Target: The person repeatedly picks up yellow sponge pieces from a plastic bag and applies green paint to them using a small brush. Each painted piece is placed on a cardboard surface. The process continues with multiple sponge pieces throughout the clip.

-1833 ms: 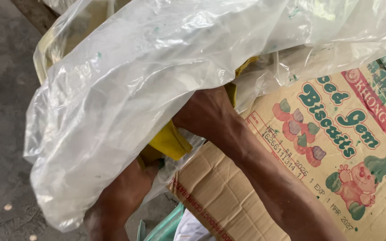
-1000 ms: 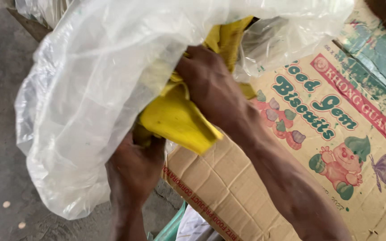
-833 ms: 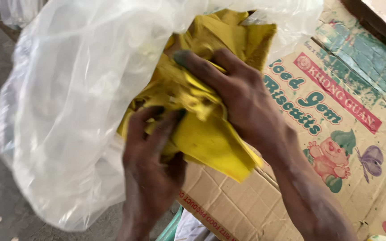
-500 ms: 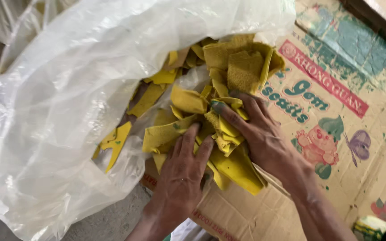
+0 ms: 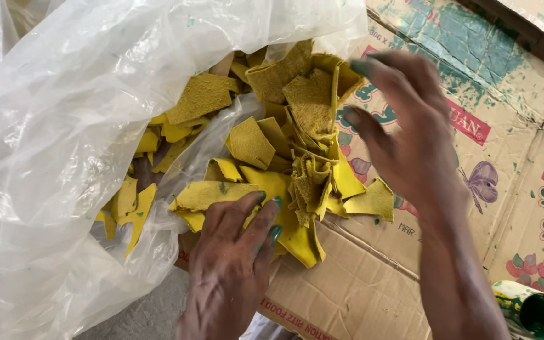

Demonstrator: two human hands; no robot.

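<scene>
A heap of yellow suede-like leather scraps (image 5: pixel 284 151) spills from the mouth of a large clear plastic bag (image 5: pixel 64 107) onto flattened printed cardboard (image 5: pixel 360 289). My left hand (image 5: pixel 237 252) lies flat on the near scraps, fingers spread, pressing them against the cardboard. My right hand (image 5: pixel 404 138) hovers open just right of the heap, fingers apart and blurred, holding nothing. More scraps show through the bag's film on the left.
The cardboard (image 5: pixel 511 82) is a flattened carton that runs to the right and far edges. A green-stained can or bottle (image 5: pixel 533 311) pokes in at the bottom right corner. Grey concrete floor (image 5: pixel 140 318) shows below the bag.
Both hands pulled the yellow scraps out of the bag onto the cardboard. The right hand has let go and lifted to the right; the left hand now rests flat on the scraps.
</scene>
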